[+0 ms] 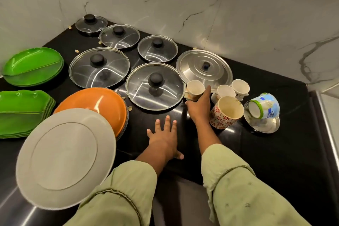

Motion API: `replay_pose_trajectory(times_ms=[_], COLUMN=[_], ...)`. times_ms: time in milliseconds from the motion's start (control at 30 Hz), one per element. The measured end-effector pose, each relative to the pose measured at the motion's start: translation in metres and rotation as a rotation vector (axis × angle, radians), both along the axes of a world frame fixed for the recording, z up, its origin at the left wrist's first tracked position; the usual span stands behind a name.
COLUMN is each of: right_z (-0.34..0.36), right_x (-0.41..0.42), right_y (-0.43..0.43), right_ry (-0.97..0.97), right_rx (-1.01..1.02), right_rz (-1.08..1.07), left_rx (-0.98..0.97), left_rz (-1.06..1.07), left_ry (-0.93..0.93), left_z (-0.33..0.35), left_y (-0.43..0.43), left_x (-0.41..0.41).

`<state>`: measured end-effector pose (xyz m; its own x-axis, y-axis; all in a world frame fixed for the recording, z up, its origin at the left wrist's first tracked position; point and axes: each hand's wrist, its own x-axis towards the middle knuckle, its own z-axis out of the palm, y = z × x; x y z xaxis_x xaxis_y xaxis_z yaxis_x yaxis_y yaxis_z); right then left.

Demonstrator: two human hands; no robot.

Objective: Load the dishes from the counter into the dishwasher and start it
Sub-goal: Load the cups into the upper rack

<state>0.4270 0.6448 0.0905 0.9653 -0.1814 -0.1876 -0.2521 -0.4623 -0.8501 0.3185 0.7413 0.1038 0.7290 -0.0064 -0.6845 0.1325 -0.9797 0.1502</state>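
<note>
Head view — left hand [163, 139] flat on counter [256, 145], right hand [199, 109] gripping cup [194, 87].

Left hand [163, 139]: palm down, fingers straight and splayed, thumb out to the right, lying flat on the countertop [256, 152]. Right hand [199, 109]: reached further forward than the left, thumb and index finger on either side of a small cup [195, 87], index stretched up along its right side. Both forearms enter from the bottom edge, roughly parallel. Pale green sleeves [238, 189] end short of the wrists.
</note>
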Motion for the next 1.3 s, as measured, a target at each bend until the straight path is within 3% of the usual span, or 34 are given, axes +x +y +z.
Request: replay_pose_trajectory(times_ms=[167, 433, 867, 1300], right_z=[-0.007, -0.017, -0.019, 0.003], right_x=[0.003, -0.013, -0.034, -0.109], right_y=[0.003, -0.002, -0.001, -0.031], right_ry=[-0.074, -0.164, -0.27, -0.228], right_rx=[0.036, -0.113, -0.053, 0.082], right_rz=[-0.036, -0.058, -0.037, -0.027], left_rx=[0.001, 0.007, 0.011, -0.057], left_rz=[-0.007, -0.016, -0.013, 0.015], left_ry=[0.01, 0.011, 0.004, -0.14], left_z=[0.0, 0.0, 0.0, -0.003], left_y=[0.001, 0.0, -0.001, 0.009], left_x=[0.0, 0.0, 0.001, -0.007])
